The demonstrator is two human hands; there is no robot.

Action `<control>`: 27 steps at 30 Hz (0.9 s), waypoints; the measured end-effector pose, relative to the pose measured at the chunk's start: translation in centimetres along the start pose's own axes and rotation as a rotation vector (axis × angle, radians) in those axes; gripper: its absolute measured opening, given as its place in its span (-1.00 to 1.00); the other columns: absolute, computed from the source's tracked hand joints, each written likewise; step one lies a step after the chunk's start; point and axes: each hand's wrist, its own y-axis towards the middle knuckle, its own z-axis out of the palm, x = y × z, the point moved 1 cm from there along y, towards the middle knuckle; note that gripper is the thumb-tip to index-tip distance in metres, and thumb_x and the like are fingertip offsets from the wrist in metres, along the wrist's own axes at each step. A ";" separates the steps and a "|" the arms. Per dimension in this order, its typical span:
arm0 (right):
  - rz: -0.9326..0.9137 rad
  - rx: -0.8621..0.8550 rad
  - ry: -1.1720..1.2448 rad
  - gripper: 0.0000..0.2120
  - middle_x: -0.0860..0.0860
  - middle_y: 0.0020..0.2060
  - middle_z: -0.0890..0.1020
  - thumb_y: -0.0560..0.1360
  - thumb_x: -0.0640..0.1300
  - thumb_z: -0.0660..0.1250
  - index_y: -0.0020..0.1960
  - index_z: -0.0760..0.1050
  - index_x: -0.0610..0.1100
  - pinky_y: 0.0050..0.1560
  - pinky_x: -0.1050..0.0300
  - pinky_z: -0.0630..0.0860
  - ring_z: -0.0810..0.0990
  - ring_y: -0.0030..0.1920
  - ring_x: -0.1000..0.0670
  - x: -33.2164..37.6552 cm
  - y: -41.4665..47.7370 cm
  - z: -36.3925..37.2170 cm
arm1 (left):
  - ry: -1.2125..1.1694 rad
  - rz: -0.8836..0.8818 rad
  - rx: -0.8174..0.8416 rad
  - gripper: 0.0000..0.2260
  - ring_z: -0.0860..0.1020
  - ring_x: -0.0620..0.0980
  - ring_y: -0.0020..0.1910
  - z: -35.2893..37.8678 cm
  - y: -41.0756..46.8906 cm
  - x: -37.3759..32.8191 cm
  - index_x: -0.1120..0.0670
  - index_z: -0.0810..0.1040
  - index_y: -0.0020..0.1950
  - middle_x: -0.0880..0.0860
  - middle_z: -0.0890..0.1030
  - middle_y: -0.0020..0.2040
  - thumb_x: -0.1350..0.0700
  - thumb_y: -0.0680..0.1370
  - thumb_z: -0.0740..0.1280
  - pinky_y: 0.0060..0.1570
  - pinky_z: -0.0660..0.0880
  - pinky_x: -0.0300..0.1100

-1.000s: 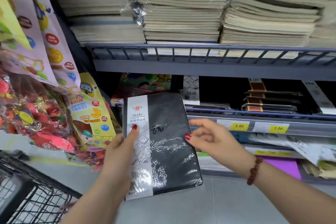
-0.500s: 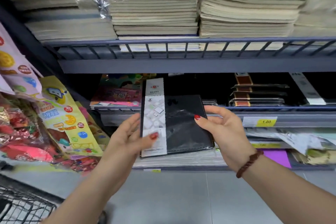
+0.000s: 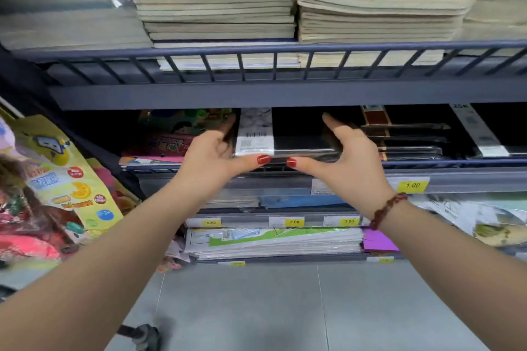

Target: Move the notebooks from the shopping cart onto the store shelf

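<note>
Notebook [image 3: 299, 145] has gone up onto the shelf [image 3: 445, 163]; left grip [image 3: 208, 159] and right grip [image 3: 348, 157] pinch its sides; I'd push it in flat, square.

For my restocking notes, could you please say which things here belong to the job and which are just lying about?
Job: black notebook, gripped by left hand and right hand; middle shelf.
Lying about: beige notebook stacks; colourful children's books; hanging bags; yellow price tag.
</note>
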 end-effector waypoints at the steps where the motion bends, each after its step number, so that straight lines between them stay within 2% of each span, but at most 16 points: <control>1: -0.008 -0.010 -0.007 -0.11 -0.03 0.39 0.38 0.27 0.12 0.52 0.47 0.23 -0.11 0.35 0.29 0.20 0.28 0.42 0.04 -0.1 0.5 -0.1 | 0.027 0.003 -0.004 -0.44 0.50 -0.15 0.19 0.1 0.8 -0.1 0.12 0.45 0.25 -0.08 0.54 0.15 0.18 0.30 0.55 0.16 0.43 -0.25; 3: -0.027 -0.035 -0.014 -0.14 -0.02 0.38 0.41 0.29 0.10 0.52 0.46 0.24 -0.12 0.27 0.35 0.20 0.32 0.40 0.05 -0.4 1.3 -0.2 | 0.091 0.054 0.014 -0.29 0.56 -0.12 0.17 0.2 2.2 -0.2 0.01 0.46 0.34 -0.08 0.59 0.16 0.05 0.21 0.58 0.17 0.46 -0.22; 4: -0.029 -0.049 -0.018 -0.16 -0.04 0.34 0.46 0.30 0.10 0.51 0.46 0.25 -0.12 0.21 0.38 0.23 0.39 0.34 0.05 -0.6 1.7 -0.1 | 0.110 0.070 0.015 -0.28 0.57 -0.13 0.15 0.3 2.6 -0.2 -0.03 0.47 0.32 -0.10 0.61 0.15 0.01 0.18 0.58 0.19 0.47 -0.21; 7: -0.035 -0.107 -0.062 -0.21 -0.08 -0.02 0.61 0.32 0.12 0.49 0.44 0.29 -0.10 -0.09 0.29 0.39 0.51 -0.08 0.07 -0.9 2.5 0.0 | 0.080 0.099 0.019 -0.32 0.57 -0.14 0.15 0.8 3.8 -0.1 -0.03 0.50 0.29 -0.14 0.61 0.11 0.06 0.17 0.55 0.20 0.49 -0.24; 8: -0.039 -0.125 -0.081 -0.21 -0.06 -0.05 0.60 0.32 0.12 0.49 0.44 0.29 -0.10 -0.14 0.26 0.42 0.52 -0.13 0.06 -1.1 2.7 0.1 | 0.078 0.107 0.021 -0.32 0.57 -0.13 0.17 0.9 4.2 0.0 -0.01 0.50 0.29 -0.13 0.60 0.12 0.08 0.18 0.55 0.22 0.48 -0.22; 11: -0.066 -0.140 -0.112 -0.22 -0.10 0.26 0.51 0.34 0.08 0.49 0.45 0.26 -0.11 0.15 0.19 0.42 0.51 0.12 -0.01 -2.0 3.0 0.7 | 0.128 0.127 0.041 -0.27 0.52 -0.13 0.24 1.1 4.6 0.5 -0.02 0.47 0.33 -0.08 0.57 0.23 0.01 0.16 0.55 0.30 0.43 -0.12; 13: -0.073 -0.124 -0.136 -0.22 -0.08 0.36 0.44 0.36 0.08 0.47 0.46 0.24 -0.13 0.26 0.10 0.42 0.49 0.18 -0.02 -2.4 2.9 1.0 | 0.188 0.122 0.021 -0.23 0.49 -0.12 0.27 1.2 4.6 0.9 -0.03 0.43 0.38 -0.10 0.53 0.26 0.00 0.18 0.56 0.33 0.40 -0.12; 14: -0.080 -0.120 -0.159 -0.22 -0.07 0.38 0.41 0.37 0.08 0.47 0.47 0.23 -0.13 0.25 0.10 0.43 0.51 0.20 -0.05 -2.6 2.9 1.2 | 0.216 0.115 0.002 -0.23 0.47 -0.13 0.27 1.2 4.7 1.1 -0.04 0.40 0.40 -0.13 0.52 0.25 0.04 0.21 0.57 0.32 0.39 -0.16; 15: -0.089 -0.118 -0.185 -0.22 -0.07 0.38 0.41 0.37 0.09 0.46 0.47 0.23 -0.12 0.20 0.15 0.44 0.54 0.13 -0.05 -2.8 2.9 1.3 | 0.246 0.117 -0.012 -0.23 0.46 -0.14 0.27 1.2 4.8 1.3 -0.05 0.38 0.41 -0.16 0.50 0.23 0.09 0.25 0.58 0.30 0.38 -0.21; 17: -0.088 -0.107 -0.236 -0.21 -0.10 0.30 0.50 0.37 0.13 0.44 0.48 0.22 -0.10 -0.01 0.21 0.43 0.55 -0.18 0.01 -2.9 2.9 1.4 | 0.316 0.136 -0.019 -0.25 0.44 -0.16 0.25 1.1 4.9 1.6 -0.07 0.34 0.44 -0.20 0.47 0.21 0.14 0.31 0.57 0.24 0.37 -0.28; 19: -0.072 -0.079 -0.289 -0.20 -0.19 0.16 0.58 0.39 0.17 0.41 0.49 0.18 -0.11 -0.13 0.18 0.42 0.49 -0.29 -0.02 -3.1 3.0 1.4 | 0.354 0.137 -0.022 -0.24 0.44 -0.12 0.27 1.0 4.9 1.7 -0.07 0.32 0.46 -0.16 0.47 0.27 0.14 0.32 0.56 0.24 0.36 -0.27; 23: -0.048 -0.024 -0.320 -0.19 -0.26 0.15 0.58 0.41 0.19 0.37 0.50 0.15 -0.13 -0.10 0.16 0.44 0.52 -0.22 -0.07 -3.2 3.1 1.3 | 0.449 0.130 -0.064 -0.22 0.40 -0.09 0.30 1.2 4.6 1.4 -0.10 0.27 0.48 -0.05 0.44 0.37 0.10 0.34 0.55 0.20 0.31 -0.33; 25: -0.053 -0.014 -0.312 -0.19 -0.23 0.25 0.52 0.41 0.20 0.37 0.50 0.13 -0.12 0.02 0.12 0.48 0.59 0.01 -0.14 -3.3 3.2 1.4 | 0.500 0.135 -0.085 -0.23 0.42 -0.05 0.31 1.5 4.1 1.1 -0.10 0.23 0.49 -0.04 0.45 0.38 0.09 0.36 0.53 0.13 0.32 -0.35; 27: -0.057 0.009 -0.327 -0.19 -0.22 0.33 0.45 0.43 0.19 0.34 0.51 0.10 -0.14 0.08 0.10 0.47 0.56 0.12 -0.15 -3.1 3.1 1.4 | 0.552 0.133 -0.120 -0.27 0.46 -0.01 0.27 1.7 3.4 1.0 -0.07 0.25 0.49 -0.02 0.49 0.33 0.07 0.39 0.51 0.08 0.35 -0.35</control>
